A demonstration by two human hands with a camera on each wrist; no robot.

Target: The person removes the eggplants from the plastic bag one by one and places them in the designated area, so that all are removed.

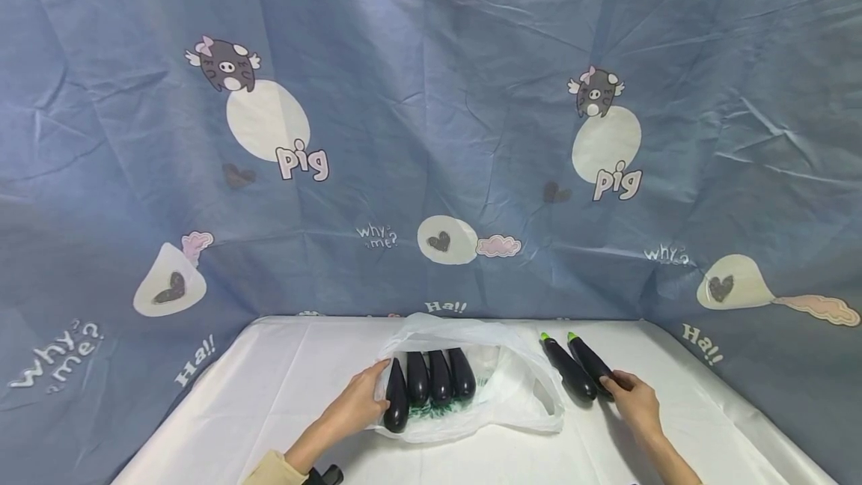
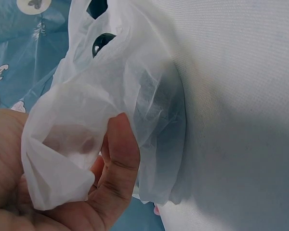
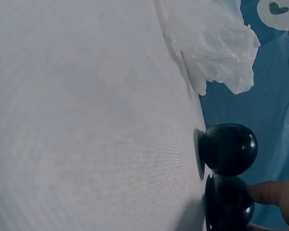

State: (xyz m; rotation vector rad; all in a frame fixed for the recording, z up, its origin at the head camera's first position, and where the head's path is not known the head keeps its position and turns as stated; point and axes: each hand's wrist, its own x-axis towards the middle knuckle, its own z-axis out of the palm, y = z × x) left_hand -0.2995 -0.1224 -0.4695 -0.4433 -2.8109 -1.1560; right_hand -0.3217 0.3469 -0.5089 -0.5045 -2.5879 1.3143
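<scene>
A beige sleeve [image 1: 274, 468] lies nearest the camera, and from it the left hand [image 1: 360, 397] pinches the left edge of a white plastic bag [image 1: 501, 406]. Four eggplants [image 1: 440, 379] lie in its open mouth, the leftmost just beside those fingers. To the bag's right, two more lie on the white table [image 1: 303, 365]: the left eggplant [image 1: 568, 367] is free, and the right eggplant [image 1: 586, 355] is gripped near its rounded lower end by the right hand [image 1: 636, 401]. The left wrist view shows the plastic bunched between finger and thumb, which the head view hides; the head view alone shows the bright green stem tips and green marks inside the bag. The right wrist view shows the rounded ends up close. Across the blue cloth [image 1: 404, 133] run "why me?", "Ha!!" and "pig", repeated.
</scene>
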